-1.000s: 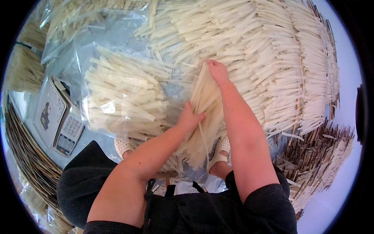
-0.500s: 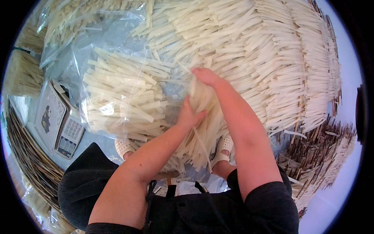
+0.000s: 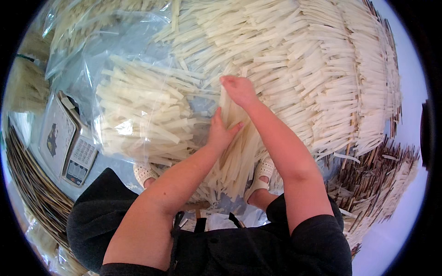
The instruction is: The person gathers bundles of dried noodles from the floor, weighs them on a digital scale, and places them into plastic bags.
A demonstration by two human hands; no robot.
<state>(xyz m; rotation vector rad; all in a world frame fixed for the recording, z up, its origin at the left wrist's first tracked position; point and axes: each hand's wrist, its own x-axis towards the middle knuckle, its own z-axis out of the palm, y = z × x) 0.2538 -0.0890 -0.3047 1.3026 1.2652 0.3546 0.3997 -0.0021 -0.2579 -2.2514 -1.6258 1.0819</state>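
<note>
Between my feet stands a loose bundle of pale, flat dried noodles (image 3: 241, 147). My left hand (image 3: 222, 132) is wrapped round its left side, thumb across the front, the other fingers partly hidden. At the bundle's upper end my right hand (image 3: 239, 89) is closed, fingertips pinched together. What sits in that pinch is too small to make out. To the left, a clear plastic bag (image 3: 96, 99) lies over a heap of the same noodles (image 3: 147, 110). Past my right hand spreads a broad layered pile of noodles (image 3: 299, 69).
A flat weighing scale (image 3: 59, 135) with a keypad lies at the left. Long thin sticks (image 3: 39, 170) are bundled beside it. More sticks with noodle ends (image 3: 377, 179) are stacked at the right. My feet in pale perforated shoes (image 3: 261, 177) flank the bundle.
My right hand has shifted slightly left and up, its fingers now curled together. My left hand has moved a little up and left along the bundle.
</note>
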